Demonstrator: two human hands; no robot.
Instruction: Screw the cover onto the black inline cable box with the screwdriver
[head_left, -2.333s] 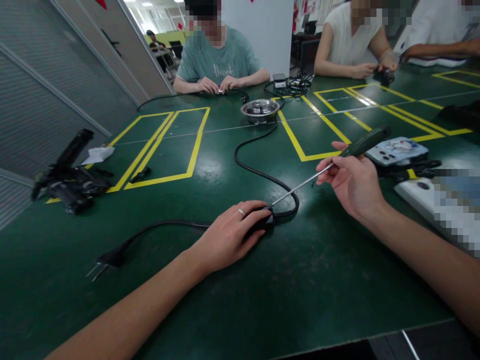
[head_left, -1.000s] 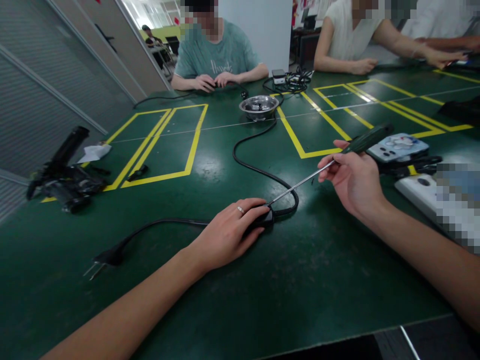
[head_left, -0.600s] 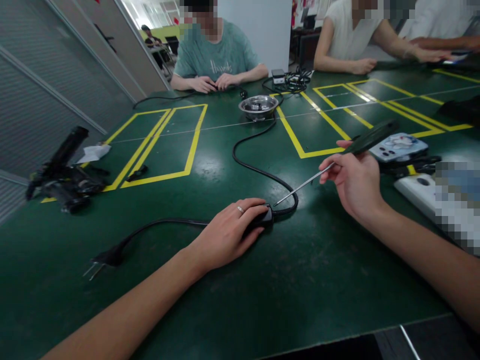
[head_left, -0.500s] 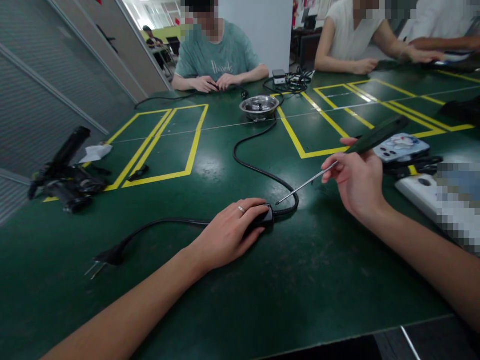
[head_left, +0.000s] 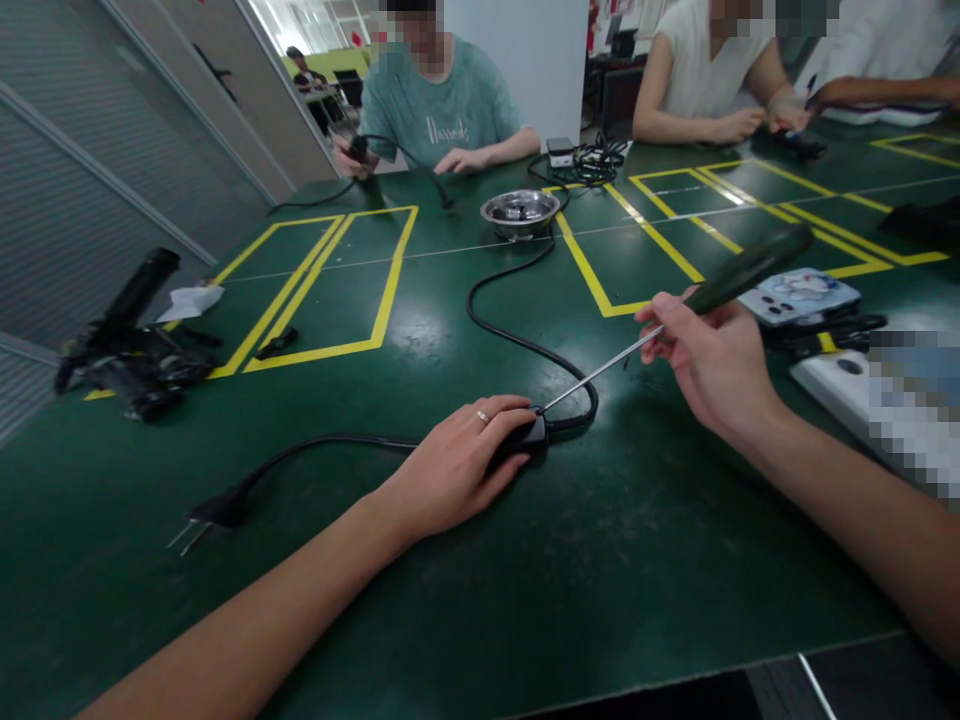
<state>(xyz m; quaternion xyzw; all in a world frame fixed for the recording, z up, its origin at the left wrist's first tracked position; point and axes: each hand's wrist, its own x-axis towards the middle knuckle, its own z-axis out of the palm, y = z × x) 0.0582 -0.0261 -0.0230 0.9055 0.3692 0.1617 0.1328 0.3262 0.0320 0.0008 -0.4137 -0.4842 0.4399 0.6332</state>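
Note:
My left hand [head_left: 469, 465] is wrapped over a small black box on a power cord [head_left: 534, 432], pressing it to the green table; much of the box lies hidden under the fingers. From its left side the cord runs to a two-pin plug [head_left: 217, 512]. On the right, the black cord [head_left: 517, 345] curves back toward a metal bowl [head_left: 519, 212]. My right hand [head_left: 712, 360] grips a screwdriver [head_left: 750, 268] with a dark handle. Its thin metal shaft slants down to the left, and the tip is at the box's far right corner, close to my left fingertips.
At the left lies a heap of black parts [head_left: 142, 350] beside crumpled white paper [head_left: 193, 302]. A phone [head_left: 806, 295] and a white object [head_left: 840, 375] are at the right. Coiled cables [head_left: 592, 162] lie farther back. Co-workers sit across the table, one holding a black cord.
The screwdriver tip has moved slightly left and down onto the box's corner. My left hand stays in place. The co-worker opposite has raised one hand with a cord.

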